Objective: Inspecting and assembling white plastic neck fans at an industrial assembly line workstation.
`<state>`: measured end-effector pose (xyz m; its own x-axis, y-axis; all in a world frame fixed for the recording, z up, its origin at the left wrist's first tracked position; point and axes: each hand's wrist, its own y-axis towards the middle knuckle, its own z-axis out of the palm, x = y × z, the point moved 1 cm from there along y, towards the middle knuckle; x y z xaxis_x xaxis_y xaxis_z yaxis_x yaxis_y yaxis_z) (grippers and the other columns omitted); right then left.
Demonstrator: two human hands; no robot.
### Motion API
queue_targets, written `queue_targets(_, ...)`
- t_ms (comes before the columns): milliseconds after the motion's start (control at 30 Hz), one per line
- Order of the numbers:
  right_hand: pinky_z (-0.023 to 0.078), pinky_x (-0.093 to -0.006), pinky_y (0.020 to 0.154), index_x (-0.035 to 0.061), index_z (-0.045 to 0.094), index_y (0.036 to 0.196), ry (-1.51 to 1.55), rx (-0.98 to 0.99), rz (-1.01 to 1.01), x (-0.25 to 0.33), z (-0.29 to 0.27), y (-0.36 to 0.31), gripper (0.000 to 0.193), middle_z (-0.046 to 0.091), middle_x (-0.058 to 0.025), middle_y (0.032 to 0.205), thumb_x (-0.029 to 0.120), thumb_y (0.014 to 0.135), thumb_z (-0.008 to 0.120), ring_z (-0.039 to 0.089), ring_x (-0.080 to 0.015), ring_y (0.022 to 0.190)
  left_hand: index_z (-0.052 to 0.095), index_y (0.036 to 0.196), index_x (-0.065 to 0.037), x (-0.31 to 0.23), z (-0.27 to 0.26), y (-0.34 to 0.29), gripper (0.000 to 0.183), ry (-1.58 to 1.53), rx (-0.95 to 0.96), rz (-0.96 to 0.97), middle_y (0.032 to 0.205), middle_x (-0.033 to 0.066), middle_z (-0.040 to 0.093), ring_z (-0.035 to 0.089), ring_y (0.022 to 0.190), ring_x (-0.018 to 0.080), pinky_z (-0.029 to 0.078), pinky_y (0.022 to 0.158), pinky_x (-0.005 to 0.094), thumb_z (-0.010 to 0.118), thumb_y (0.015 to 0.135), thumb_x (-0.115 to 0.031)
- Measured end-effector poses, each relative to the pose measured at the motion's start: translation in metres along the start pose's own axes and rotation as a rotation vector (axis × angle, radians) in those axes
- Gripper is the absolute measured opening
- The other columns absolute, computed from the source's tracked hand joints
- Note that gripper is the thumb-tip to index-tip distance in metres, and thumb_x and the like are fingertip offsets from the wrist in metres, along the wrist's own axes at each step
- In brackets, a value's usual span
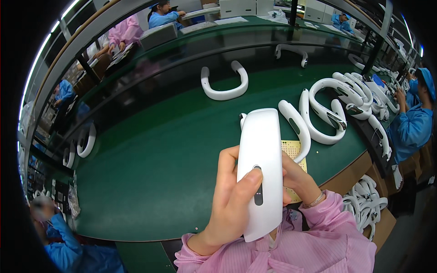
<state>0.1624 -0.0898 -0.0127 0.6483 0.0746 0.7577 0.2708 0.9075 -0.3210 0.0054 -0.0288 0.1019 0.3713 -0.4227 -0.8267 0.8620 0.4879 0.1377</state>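
My left hand (230, 200) is wrapped round a white neckband device (264, 136), held upright close in front of me. Its thumb presses on or beside the upper end of a dark oval control panel on the white shell. From the other side my right hand (296, 177) holds the same device, its fingers partly hidden behind it. Just beyond the hands another white U-shaped neckband (300, 129) lies on the green table, over a yellow printed sheet (291, 148).
Several white neckbands (330, 136) lie to the right, near a co-worker in blue (412, 125). A single neckband (225, 94) lies farther back. A cardboard box (384, 223) of white neckbands stands below the table's right edge. Metal rails (150, 57) run behind the green table (150, 173).
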Motion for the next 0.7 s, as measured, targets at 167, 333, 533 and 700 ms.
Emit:
queue_targets(167,0.052,-0.0291,0.067,0.0008,0.053,0.103,-0.015,0.003,0.01,0.001,0.002,0.001,0.033,0.059,-0.008,0.082,0.02,0.078,0.063,0.06,-0.0152,0.074,0.026,0.115,0.004,0.0,0.0,-0.001,0.034,-0.007,-0.002,-0.002,0.1,0.0204,0.056,0.062,0.071,0.0191,0.052,0.062,0.0292,0.04,0.092,-0.018)
queue_targets(333,0.051,-0.0299,0.069,0.0002,0.052,0.107,-0.038,0.005,0.009,0.005,0.001,-0.001,0.036,0.059,-0.0085,0.082,0.019,0.078,0.064,0.06,-0.0165,0.074,0.026,0.115,0.004,0.0,-0.001,-0.001,0.035,0.001,0.003,-0.004,0.1,0.0214,0.055,0.062,0.071,0.0194,0.052,0.062,0.0294,0.04,0.092,-0.017)
queue_targets(533,0.042,-0.0346,0.089,-0.0028,0.04,0.121,-0.777,-0.368,-0.664,0.011,0.017,-0.015,0.05,0.049,-0.0156,0.114,0.017,0.081,0.062,0.051,-0.0242,0.105,0.031,0.105,0.004,-0.003,0.009,-0.002,0.035,0.094,-0.193,0.09,0.088,0.0245,0.056,0.061,0.053,0.0272,0.052,0.046,0.0326,0.042,0.085,-0.023)
queue_targets(700,0.031,-0.0378,0.101,0.0003,0.035,0.129,-0.38,0.226,-0.649,0.013,0.045,-0.058,0.061,0.036,-0.0165,0.129,0.013,0.077,0.065,0.036,-0.0246,0.124,0.033,0.106,0.005,0.004,0.001,0.0,0.039,0.108,-0.183,0.235,0.09,0.0236,0.056,0.063,0.066,0.0278,0.053,0.054,0.0327,0.045,0.085,-0.025)
